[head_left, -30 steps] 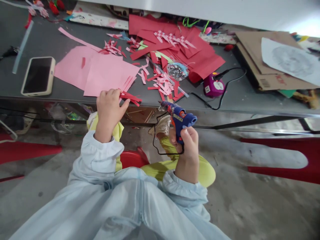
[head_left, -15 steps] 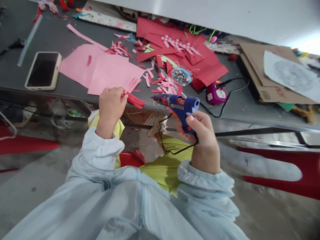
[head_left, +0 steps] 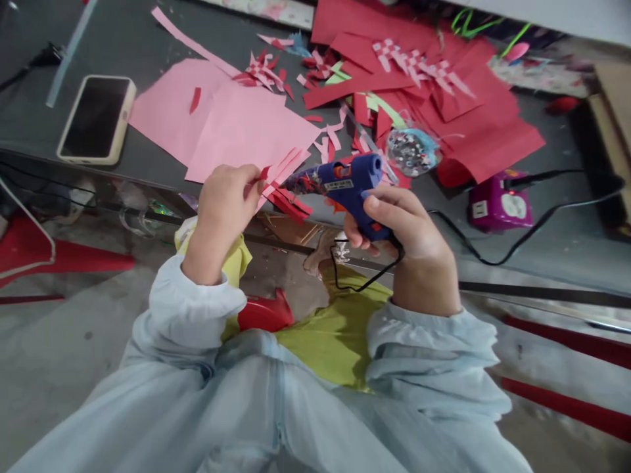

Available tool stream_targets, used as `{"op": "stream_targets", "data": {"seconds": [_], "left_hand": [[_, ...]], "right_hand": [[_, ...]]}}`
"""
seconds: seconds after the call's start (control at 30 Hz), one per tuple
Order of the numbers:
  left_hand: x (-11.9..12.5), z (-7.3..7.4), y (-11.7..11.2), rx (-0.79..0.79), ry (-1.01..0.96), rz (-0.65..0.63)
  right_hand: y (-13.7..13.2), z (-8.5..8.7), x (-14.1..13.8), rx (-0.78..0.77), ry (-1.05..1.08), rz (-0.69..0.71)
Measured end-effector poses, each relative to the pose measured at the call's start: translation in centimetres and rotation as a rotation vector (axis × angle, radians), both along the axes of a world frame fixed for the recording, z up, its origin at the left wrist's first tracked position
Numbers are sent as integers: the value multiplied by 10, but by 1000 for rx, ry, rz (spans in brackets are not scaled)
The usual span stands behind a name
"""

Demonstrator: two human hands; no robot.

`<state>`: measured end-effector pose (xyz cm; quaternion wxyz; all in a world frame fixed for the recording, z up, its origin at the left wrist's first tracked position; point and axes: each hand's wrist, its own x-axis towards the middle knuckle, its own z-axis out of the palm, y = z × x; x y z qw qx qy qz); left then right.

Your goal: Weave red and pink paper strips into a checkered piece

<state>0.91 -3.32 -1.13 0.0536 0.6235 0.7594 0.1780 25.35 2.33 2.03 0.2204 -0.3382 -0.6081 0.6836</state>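
My left hand (head_left: 227,203) is closed, pinching a bundle of red and pink paper strips (head_left: 290,202) at the table's front edge. The strips fan out to the right from my fingertips. In my right hand (head_left: 409,226) is a blue glue gun (head_left: 352,180), its handle gripped and its nozzle pointing left. The nozzle tip is at the strips; whether it touches them I cannot tell. Beneath and behind my left hand lie pink paper sheets (head_left: 246,125). A black cord loops down from the glue gun's handle.
A phone (head_left: 96,118) lies at the left. Red paper sheets (head_left: 497,138), cut scraps and a clear bag of small beads (head_left: 412,151) spread over the middle. At the right stand a purple power adapter (head_left: 500,200) with a black cable and cardboard (head_left: 614,112).
The glue gun has moved left, so its nozzle has come up to the strips in my left hand. The left hand has lifted and tilted the strips slightly. The camera view has shifted.
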Motion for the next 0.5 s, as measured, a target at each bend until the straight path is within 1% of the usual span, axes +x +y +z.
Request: {"op": "stream_targets", "data": {"seconds": [0.1,0.2,0.37,0.5], "left_hand": [[0,-1,-3,19,-15,-17],[1,-3,-5,58,-25,-33],[1,-4,-6,73,-48,-51],[2,-4,-7,68,-60,-54]], "right_hand": [[4,-5,-6,-48,3,45],[5,-8,-10,-61,-34,102],[7,-8,-13,-72,-49,90],[6,-6,-12,-48,-74,93]]}}
